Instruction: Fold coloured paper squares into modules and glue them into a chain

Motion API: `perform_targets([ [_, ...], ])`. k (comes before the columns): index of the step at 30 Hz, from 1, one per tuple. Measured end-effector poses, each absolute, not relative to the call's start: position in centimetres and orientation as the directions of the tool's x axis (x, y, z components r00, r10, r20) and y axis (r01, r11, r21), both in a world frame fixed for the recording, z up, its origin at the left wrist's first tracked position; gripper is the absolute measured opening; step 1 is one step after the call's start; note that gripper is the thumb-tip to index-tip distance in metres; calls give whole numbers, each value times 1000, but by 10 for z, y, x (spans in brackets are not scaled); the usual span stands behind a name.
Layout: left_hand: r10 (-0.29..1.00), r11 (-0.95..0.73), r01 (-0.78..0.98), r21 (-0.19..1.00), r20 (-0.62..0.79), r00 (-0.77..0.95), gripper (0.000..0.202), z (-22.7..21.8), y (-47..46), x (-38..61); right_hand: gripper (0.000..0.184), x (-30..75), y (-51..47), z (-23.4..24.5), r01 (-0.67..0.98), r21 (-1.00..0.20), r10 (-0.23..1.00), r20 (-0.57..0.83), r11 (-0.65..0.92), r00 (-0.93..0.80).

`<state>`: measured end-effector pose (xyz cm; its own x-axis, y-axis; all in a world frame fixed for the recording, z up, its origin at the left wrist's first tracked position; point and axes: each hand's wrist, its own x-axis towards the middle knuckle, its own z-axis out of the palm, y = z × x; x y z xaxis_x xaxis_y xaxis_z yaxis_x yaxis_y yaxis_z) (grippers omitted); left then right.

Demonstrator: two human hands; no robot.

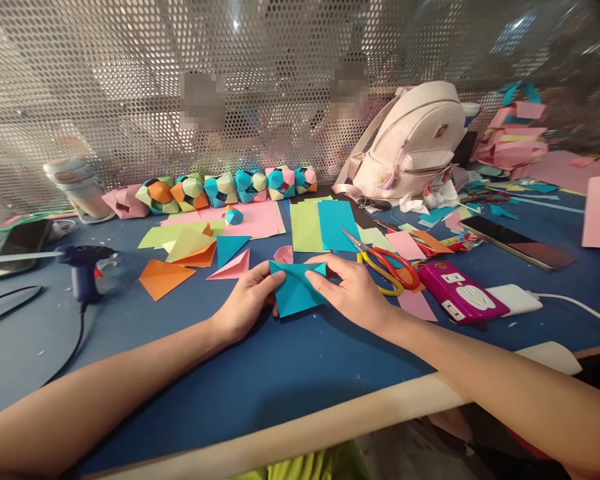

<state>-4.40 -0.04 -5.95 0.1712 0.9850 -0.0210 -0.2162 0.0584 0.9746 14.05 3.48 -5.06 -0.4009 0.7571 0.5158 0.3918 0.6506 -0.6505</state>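
A blue sheet of paper [300, 291] is held up just above the table, with a crease line running across its top. My left hand [247, 297] pinches its left side, thumb on the front face. On the right side, my right hand [350, 287] grips the same paper with its thumb on the front and fingers behind. Beyond my hands lie a folded pink piece [231, 265], a blue triangle [231, 249] and an orange piece [164, 278]. Scissors [387, 263] with red and yellow handles rest close to my right hand.
A row of paper balls [223, 189] lines the perforated metal screen [130, 80]. A glue gun [84, 270] stands at left near a phone [23, 247]. Rightward are a purple power strip [463, 292], another phone [515, 241] and a white backpack [410, 147].
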Motion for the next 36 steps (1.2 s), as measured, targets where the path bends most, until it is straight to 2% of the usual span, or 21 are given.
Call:
perform_targets([
  [4,988,100,-294,951,-60,145,23,-58,-2,-43,23,140,34,-48,329,-807,847,350,490,-401],
  [11,985,130,-345,929,-81,155,19,-54,-5,-40,27,141,38,-50,229,-909,874,226,347,-430],
  [17,987,135,-366,921,-95,127,17,-53,-7,-38,24,138,36,-49,201,-923,866,209,328,-455],
  [26,987,105,-293,950,-63,149,20,-56,-10,-37,19,138,34,-52,216,-900,869,266,380,-417],
  [36,987,162,-404,900,-152,56,29,-48,-14,-30,24,134,37,-54,155,-944,900,215,291,-380],
])
